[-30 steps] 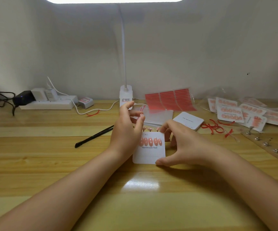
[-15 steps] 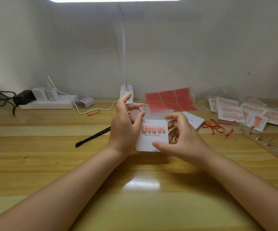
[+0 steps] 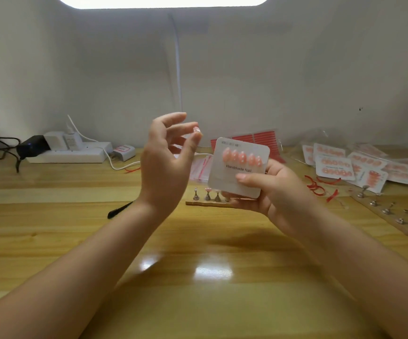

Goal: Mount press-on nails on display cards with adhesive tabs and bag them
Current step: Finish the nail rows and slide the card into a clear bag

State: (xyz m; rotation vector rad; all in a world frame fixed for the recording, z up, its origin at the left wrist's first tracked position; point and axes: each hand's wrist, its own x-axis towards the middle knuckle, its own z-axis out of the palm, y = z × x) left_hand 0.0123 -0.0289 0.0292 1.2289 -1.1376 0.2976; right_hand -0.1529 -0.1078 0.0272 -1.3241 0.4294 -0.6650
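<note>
Card [image 3: 234,177] pinched upright in right hand [image 3: 275,192] — left hand [image 3: 164,162] beside it, loose, holding nothing.

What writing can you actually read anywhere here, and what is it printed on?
"Handmade Nail": on the white display card held in the right hand.
Small line along that card's top edge: too blurred to read.
Red-bordered label on the small white box: unreadable.
Print on the finished cards at right: too small.

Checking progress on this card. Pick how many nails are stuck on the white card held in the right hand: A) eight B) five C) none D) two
B: the card, pinched by the right hand, shows one row of five pink nails above its printed line.
</note>
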